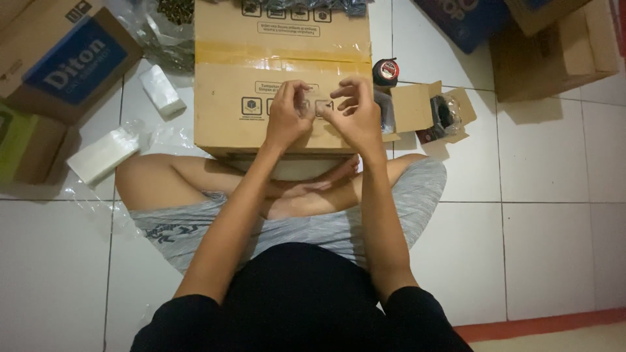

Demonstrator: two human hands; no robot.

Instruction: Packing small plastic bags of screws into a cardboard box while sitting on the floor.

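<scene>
A small clear plastic piece (312, 104), hard to make out, sits between your two hands above the big taped cardboard box (282, 65) in front of your crossed legs. In the head view, your left hand (287, 117) pinches it with thumb and fingers closed to a narrow grip, and your right hand (355, 114) meets it from the other side, fingertips curled in on the same piece. Just right of the big box, a small open carton (417, 107) lies on the tiled floor (541, 195) with a dark bagged item (447, 114) inside. A red-and-black tape roll (386, 72) stands behind it. Two white wrapped packs (104, 155) lie left, near clear bags holding dark hardware (171, 13).
</scene>
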